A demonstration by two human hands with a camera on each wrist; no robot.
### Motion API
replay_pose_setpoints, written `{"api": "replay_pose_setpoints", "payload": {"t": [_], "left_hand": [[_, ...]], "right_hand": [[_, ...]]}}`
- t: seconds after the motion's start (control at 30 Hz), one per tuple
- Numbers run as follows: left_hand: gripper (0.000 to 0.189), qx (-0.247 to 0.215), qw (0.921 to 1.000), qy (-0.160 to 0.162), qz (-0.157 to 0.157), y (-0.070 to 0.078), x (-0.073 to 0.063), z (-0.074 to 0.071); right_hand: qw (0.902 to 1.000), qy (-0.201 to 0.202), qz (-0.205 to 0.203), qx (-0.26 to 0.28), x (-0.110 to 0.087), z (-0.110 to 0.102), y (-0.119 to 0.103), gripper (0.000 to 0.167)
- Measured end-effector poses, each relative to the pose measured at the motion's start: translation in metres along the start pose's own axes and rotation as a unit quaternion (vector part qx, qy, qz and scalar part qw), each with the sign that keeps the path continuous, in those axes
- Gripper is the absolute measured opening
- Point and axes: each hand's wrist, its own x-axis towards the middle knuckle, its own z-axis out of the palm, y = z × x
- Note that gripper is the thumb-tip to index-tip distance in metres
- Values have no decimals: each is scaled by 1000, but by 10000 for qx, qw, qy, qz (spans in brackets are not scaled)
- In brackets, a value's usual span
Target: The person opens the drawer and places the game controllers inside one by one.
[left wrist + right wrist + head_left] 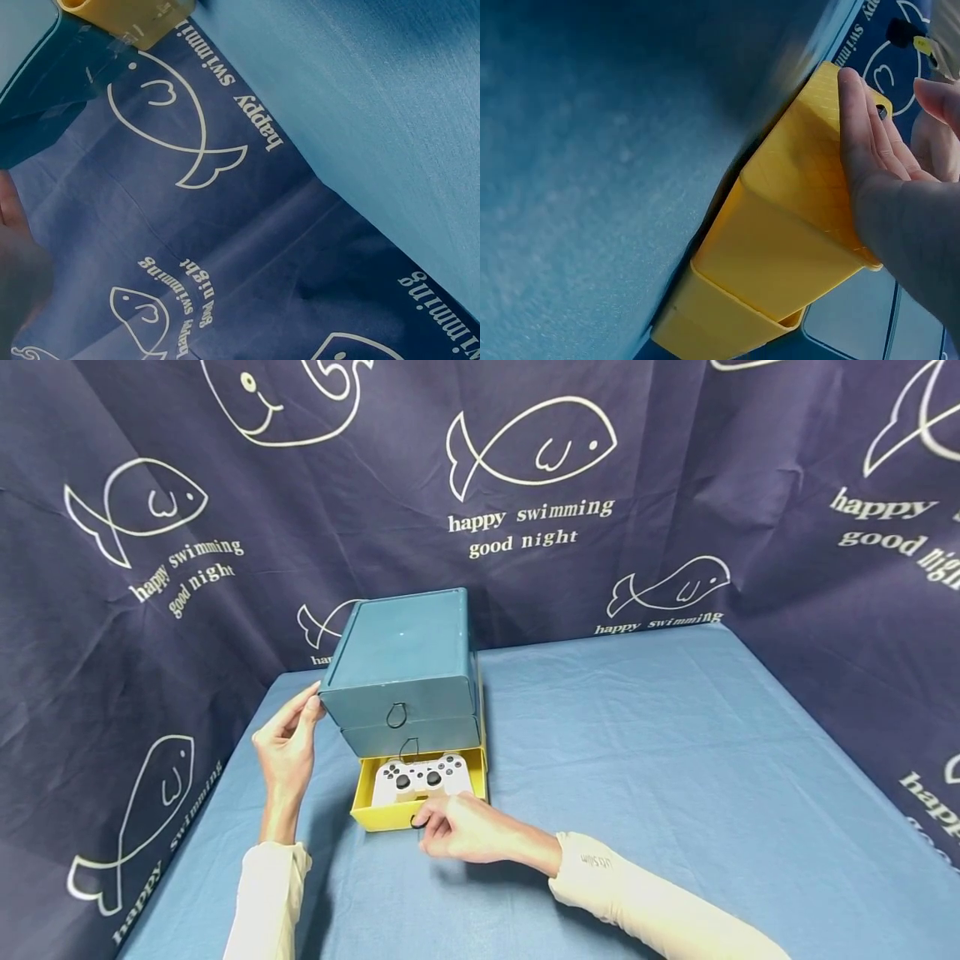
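Note:
A teal drawer unit stands stacked on a yellow drawer, which is pulled out at the front. In that drawer lies a white game controller with black thumbsticks. My left hand holds the teal unit's upper left front corner between thumb and fingers. At the drawer's front, my right hand grips the black loop pull, mostly covered by fingers. The right wrist view shows the yellow drawer's side and front, with the fingers against the front.
Two more black loop pulls hang on the teal fronts, the upper loop fully visible. A blue cloth covers the table. Behind and beside it hangs a dark blue curtain with white fish drawings.

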Motion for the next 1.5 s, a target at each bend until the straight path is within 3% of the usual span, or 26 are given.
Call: {"api": "replay_pose_setpoints", "payload": {"t": [0.37, 1.23, 1.5], "left_hand": [[25, 56, 10000, 5, -17, 1, 0, 0], [25, 4, 10000, 49, -21, -4, 1, 2], [24, 30, 10000, 67, 17, -2, 1, 1]], "right_hand": [[9999, 95, -110, -10, 9, -6, 5, 27], [9993, 303, 135, -182, 28, -15, 13, 24], [9985, 478, -37, -276, 35, -17, 16, 22]]}}
